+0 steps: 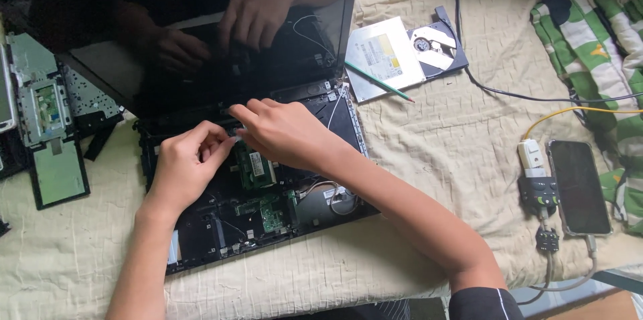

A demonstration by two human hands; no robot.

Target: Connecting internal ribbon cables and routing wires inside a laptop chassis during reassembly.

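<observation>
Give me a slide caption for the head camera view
Both hands, left and right, pinch a small part over an opened laptop on a quilt.

cream quilted bedsheet point(469, 132), daylight

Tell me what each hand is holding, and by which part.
Both the left hand and right hand pinch something small and pale over the opened laptop; what it is and where it is gripped cannot be told.

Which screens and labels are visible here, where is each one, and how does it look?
Laptop screen: top left, large dark rectangle, off, reflecting the hands.
Phone: right side on the cloth, black rectangular screen, off, cable plugged in.
Optical drive: right of the laptop, flat silver rectangle with a pale label, tray open.
No packages or signs.
</observation>
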